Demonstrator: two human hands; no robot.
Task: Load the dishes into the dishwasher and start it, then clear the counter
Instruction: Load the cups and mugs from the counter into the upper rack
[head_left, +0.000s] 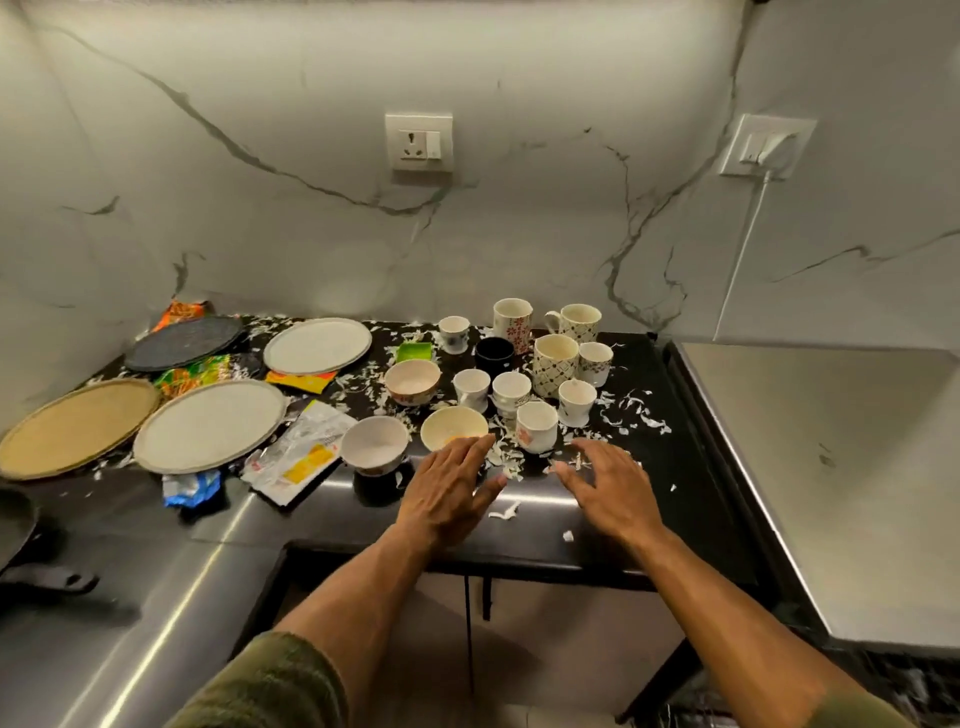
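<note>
**Both hands reach in, nothing lifted yet**

The dishes are all on the black counter (675, 467): cups and mugs (556, 364) bunched at the right rear, three bowls (374, 444) in front of them, four plates (208, 423) spread to the left. I read the bunching as staging for loading. My left hand (447, 493) hovers near the yellow-tinged bowl (452, 426), fingers straight, holding nothing; my right hand (608, 488) is spread over the paper scraps (631, 415), also empty. Each grip is wide open, probably to gather cups or sweep litter. Wrappers (291, 462) lie among the plates. The dishwasher is not in view.
</note>
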